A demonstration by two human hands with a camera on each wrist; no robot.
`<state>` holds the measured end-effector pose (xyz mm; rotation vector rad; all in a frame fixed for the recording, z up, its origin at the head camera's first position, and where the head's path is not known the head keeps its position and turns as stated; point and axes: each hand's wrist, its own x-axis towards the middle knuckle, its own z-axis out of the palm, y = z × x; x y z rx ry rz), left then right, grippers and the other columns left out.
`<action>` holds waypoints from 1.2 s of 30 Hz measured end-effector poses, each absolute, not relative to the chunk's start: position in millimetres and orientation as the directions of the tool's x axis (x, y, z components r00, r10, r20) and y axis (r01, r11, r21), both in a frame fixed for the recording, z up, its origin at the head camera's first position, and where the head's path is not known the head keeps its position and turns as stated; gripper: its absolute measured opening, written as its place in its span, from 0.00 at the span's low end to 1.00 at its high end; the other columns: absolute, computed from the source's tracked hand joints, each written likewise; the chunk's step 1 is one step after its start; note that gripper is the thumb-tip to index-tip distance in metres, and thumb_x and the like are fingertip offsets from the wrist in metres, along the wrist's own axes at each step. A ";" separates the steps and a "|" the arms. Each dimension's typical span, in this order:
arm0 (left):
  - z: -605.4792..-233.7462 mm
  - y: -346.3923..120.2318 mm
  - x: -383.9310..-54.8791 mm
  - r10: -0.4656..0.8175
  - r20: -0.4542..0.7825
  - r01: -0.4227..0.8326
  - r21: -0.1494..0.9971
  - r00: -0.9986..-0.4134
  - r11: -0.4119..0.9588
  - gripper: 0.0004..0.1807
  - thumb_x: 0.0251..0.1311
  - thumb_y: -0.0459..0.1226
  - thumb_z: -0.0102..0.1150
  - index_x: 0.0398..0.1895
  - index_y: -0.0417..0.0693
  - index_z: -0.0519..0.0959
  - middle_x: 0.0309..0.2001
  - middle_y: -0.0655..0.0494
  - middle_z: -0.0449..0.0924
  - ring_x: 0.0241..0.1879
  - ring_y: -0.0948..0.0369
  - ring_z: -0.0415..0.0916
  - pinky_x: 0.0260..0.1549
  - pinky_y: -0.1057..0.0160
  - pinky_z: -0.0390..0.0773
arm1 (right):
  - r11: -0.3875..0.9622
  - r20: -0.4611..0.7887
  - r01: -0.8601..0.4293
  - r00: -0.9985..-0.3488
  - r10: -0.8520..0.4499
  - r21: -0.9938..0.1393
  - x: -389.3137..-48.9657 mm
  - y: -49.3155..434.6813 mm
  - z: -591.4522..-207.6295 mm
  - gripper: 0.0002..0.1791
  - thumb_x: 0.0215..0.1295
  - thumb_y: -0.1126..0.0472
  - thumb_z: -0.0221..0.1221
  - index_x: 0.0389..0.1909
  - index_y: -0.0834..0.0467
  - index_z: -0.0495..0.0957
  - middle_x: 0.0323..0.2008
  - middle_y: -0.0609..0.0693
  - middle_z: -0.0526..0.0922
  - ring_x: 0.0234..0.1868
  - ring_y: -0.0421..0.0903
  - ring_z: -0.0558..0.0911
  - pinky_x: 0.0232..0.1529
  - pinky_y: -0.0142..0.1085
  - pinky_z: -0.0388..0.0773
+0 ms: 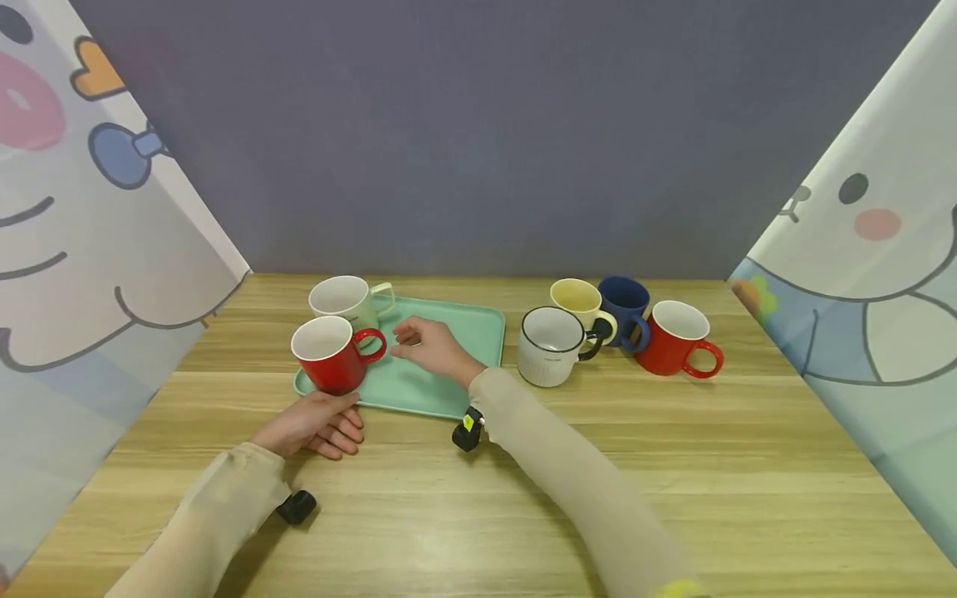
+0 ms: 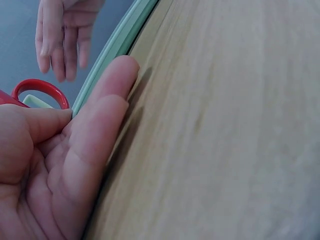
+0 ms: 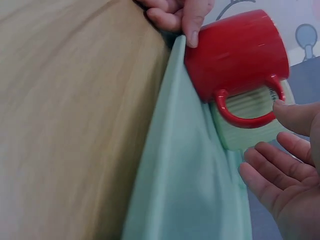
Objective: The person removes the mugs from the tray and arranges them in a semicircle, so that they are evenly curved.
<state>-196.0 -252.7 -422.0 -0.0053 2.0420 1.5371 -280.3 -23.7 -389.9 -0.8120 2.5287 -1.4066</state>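
A red mug [image 1: 334, 359] with a white inside stands upright on the left end of a mint-green tray [image 1: 407, 399]. Behind it, also on the tray, is a pale green mug [image 1: 350, 301]. My left hand [image 1: 317, 423] pinches the tray's near rim beside the red mug, thumb over the edge and fingers outside it. Above the tray, my right hand [image 1: 434, 347] hovers with loosely bent fingers and holds nothing. In the right wrist view, its thumb [image 3: 295, 116] appears close to the red mug's handle [image 3: 250, 120]; contact is unclear.
Right of the tray stand a white ribbed mug [image 1: 548, 357] with a black rim, a yellow mug [image 1: 577, 299], a dark blue mug [image 1: 625, 306] and another red mug [image 1: 671, 340]. A grey panel [image 1: 478, 149] rises along the back of the wooden table [image 1: 419, 515].
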 end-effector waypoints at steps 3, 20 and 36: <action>-422.7 -253.7 -196.1 0.332 -0.446 -0.337 0.880 -0.831 0.335 0.23 0.77 0.46 0.41 0.37 0.35 0.77 0.29 0.51 0.84 0.27 0.58 0.85 0.28 0.60 0.85 | 0.421 0.118 -0.355 -0.862 -0.493 -0.834 -282.8 -31.9 -394.9 0.20 0.69 0.59 0.63 0.58 0.64 0.77 0.53 0.55 0.82 0.53 0.47 0.81 0.51 0.32 0.77; -420.4 -252.3 -195.0 0.333 -0.448 -0.338 0.878 -0.829 0.339 0.24 0.77 0.47 0.42 0.37 0.35 0.77 0.29 0.52 0.84 0.26 0.59 0.85 0.28 0.60 0.85 | 0.237 0.181 -0.312 -0.875 -0.449 -0.920 -288.1 -59.3 -404.5 0.16 0.73 0.62 0.58 0.57 0.64 0.79 0.51 0.56 0.84 0.51 0.45 0.82 0.48 0.27 0.76; -422.7 -254.1 -196.7 0.341 -0.449 -0.340 0.879 -0.826 0.334 0.24 0.77 0.47 0.41 0.37 0.35 0.78 0.29 0.52 0.84 0.27 0.59 0.85 0.28 0.60 0.85 | 0.163 0.151 -0.262 -0.856 -0.495 -0.951 -293.6 -63.5 -409.9 0.13 0.74 0.64 0.56 0.52 0.67 0.79 0.47 0.60 0.85 0.49 0.47 0.84 0.46 0.31 0.80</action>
